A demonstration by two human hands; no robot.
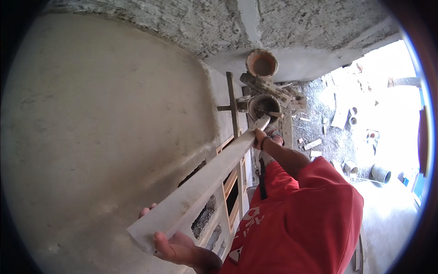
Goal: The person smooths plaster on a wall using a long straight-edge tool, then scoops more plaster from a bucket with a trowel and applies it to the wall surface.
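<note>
A long, pale straightedge board [196, 182] slants across the front of my body, close to the plastered wall [114, 91]. My left hand [175, 246] is wrapped round its near, lower-left end, with the thumb on one side and fingertips showing past the other edge. Toward its far end, my right hand [260, 138] grips the same board, a dark bracelet at the wrist. Beyond that end stands a mortar-smeared bucket [251, 109] with a wooden-handled tool [275, 114] in it.
Another bucket [249, 64] with an orange inside stands farther off, near rough planks [269, 89]. A dirty wooden bar with a crosspiece [233, 102] is by the wall. Wood-framed openings [232, 196] lie beside the board. Scraps and several cylindrical containers [380, 174] litter the right side.
</note>
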